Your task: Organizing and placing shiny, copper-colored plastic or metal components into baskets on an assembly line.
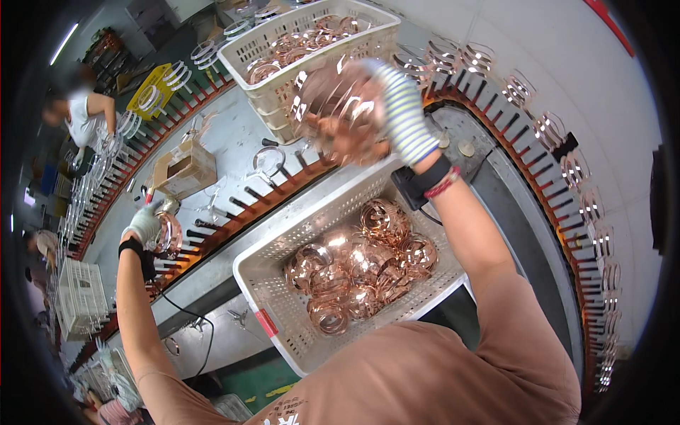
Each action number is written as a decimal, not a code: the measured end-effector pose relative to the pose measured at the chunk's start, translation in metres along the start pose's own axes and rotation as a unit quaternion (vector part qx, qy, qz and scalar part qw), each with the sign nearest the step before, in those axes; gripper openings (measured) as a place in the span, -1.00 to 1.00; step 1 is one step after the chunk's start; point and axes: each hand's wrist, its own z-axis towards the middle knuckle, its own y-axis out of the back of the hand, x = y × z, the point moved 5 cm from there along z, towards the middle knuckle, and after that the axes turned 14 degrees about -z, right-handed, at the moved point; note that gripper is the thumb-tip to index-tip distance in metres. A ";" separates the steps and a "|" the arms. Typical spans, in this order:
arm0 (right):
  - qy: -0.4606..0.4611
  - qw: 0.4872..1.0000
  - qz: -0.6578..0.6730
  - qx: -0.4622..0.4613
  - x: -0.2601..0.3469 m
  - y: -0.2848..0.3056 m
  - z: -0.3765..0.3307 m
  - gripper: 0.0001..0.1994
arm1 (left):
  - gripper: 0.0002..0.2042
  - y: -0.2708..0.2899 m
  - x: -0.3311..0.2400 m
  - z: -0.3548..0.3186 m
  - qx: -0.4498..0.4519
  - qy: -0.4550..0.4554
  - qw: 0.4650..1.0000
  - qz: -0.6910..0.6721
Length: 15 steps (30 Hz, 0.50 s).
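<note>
My right hand [405,113], in a striped knit glove, is closed on a large bundle of copper-coloured rings [340,113], blurred by motion, in front of the stacked white crates. Further left, my left hand [146,224] wears a pale glove; its fingers are closed on a smaller set of copper-coloured rings [168,235] beside the row of dark pegs. A thin red piece [149,196] shows just above that hand; whether the fingers touch it I cannot tell. Below and between my arms, a white perforated crate [265,290] holds several bundles of shiny copper rings [365,262].
A curved conveyor [312,172] with dark pegs loops around the metal table, many pegs bearing rings. White crates [319,67] of copper rings stand stacked at the back. An opened cardboard box [188,170] sits on the table. Other people [88,113] are at the left.
</note>
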 end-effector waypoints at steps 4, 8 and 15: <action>-0.492 0.649 0.564 -0.137 -0.158 -0.066 -0.020 -0.71 | -0.69 -0.012 0.143 -0.012 0.111 0.041 0.989 -0.094; -0.486 0.836 0.247 0.055 -0.267 -0.102 -0.038 -0.68 | -0.82 -0.036 0.090 0.002 0.118 0.128 0.982 -0.077; -0.069 0.812 -0.383 0.436 -0.126 -0.125 -0.012 -0.66 | -0.92 0.001 0.000 -0.115 -0.101 -0.038 0.947 0.302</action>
